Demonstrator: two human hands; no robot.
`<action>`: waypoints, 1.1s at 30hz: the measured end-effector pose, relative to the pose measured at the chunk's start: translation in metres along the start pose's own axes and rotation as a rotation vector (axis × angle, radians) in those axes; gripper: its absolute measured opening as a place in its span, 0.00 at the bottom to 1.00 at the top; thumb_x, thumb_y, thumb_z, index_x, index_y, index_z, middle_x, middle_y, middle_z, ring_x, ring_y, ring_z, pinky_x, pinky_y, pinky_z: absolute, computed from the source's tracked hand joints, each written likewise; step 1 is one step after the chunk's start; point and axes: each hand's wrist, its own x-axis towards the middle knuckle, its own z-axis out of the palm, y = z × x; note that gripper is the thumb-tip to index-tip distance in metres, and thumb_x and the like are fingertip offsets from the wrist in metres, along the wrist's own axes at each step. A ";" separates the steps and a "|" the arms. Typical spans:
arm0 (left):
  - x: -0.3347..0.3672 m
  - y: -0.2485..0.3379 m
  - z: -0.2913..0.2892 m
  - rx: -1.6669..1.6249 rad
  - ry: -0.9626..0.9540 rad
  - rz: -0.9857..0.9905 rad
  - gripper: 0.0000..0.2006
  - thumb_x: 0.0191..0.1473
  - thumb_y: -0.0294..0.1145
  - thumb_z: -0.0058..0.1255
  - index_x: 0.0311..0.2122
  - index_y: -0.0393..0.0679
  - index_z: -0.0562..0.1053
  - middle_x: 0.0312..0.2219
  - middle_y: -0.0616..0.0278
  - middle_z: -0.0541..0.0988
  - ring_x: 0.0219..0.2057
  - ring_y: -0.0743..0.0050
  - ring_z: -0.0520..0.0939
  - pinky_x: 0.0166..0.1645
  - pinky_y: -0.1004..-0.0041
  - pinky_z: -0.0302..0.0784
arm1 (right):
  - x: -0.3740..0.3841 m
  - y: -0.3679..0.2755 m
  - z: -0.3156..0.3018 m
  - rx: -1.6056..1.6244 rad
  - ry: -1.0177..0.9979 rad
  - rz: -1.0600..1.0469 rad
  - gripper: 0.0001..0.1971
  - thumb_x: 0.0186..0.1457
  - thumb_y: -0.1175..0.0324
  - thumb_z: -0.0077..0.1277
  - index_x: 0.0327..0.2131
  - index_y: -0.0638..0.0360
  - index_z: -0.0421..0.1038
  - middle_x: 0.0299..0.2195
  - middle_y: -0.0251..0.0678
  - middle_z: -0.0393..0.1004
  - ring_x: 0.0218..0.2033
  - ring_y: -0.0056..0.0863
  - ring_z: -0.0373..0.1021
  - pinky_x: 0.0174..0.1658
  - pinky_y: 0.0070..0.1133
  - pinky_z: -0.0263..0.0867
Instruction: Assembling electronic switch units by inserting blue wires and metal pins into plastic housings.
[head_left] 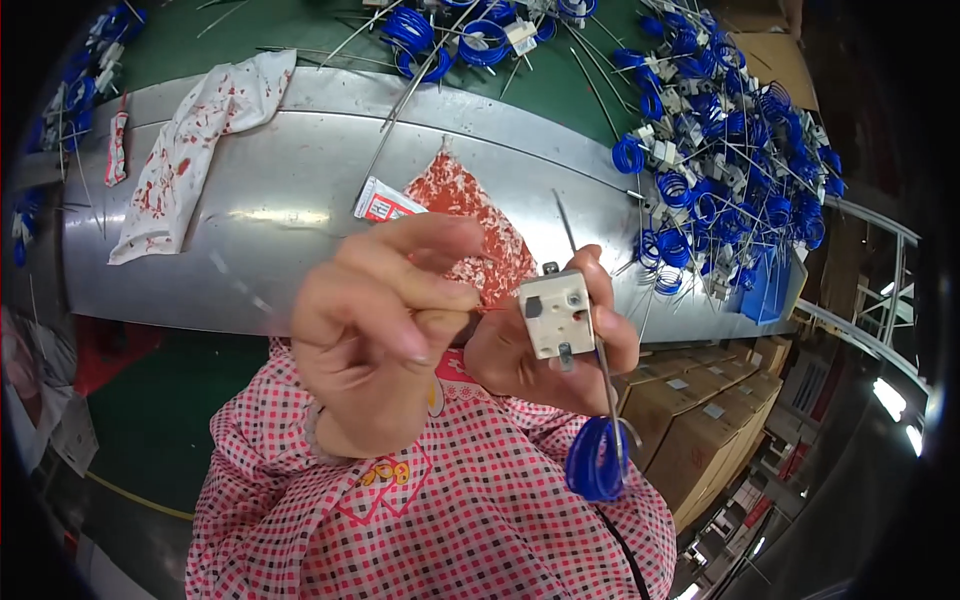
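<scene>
Block (553,318) is in our right hand (540,374), gripped by its edges, raised between us and the bench (330,190). Our left hand (370,335) is closed in a pinch just beside it, apparently on a red sliver (492,308). Block's likely light, hard, chippable; coil (592,462) and rod (608,385) probably springy, bendable. We should hold block sides, never coil.
</scene>
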 end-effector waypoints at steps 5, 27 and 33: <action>0.020 -0.010 -0.004 0.067 -0.047 -0.068 0.08 0.44 0.13 0.45 0.27 0.39 0.64 0.29 0.55 0.72 0.37 0.66 0.74 0.41 0.73 0.71 | 0.010 -0.011 0.021 0.002 0.205 0.183 0.20 0.41 0.78 0.54 0.35 0.55 0.53 0.40 0.41 0.58 0.41 0.47 0.65 0.43 0.31 0.68; -0.004 -0.015 0.004 0.058 -0.387 0.303 0.06 0.51 0.20 0.39 0.30 0.45 0.58 0.32 0.58 0.66 0.44 0.58 0.67 0.45 0.53 0.72 | 0.034 -0.031 -0.038 0.233 -0.016 0.297 0.21 0.43 0.81 0.47 0.42 0.57 0.55 0.45 0.52 0.51 0.47 0.56 0.57 0.46 0.39 0.63; -0.012 -0.011 0.014 0.149 -0.259 0.359 0.09 0.48 0.19 0.45 0.31 0.45 0.60 0.30 0.56 0.70 0.41 0.61 0.69 0.44 0.54 0.72 | 0.041 -0.040 -0.049 0.284 -0.200 0.472 0.17 0.48 0.78 0.42 0.43 0.56 0.56 0.48 0.58 0.48 0.50 0.55 0.53 0.47 0.38 0.61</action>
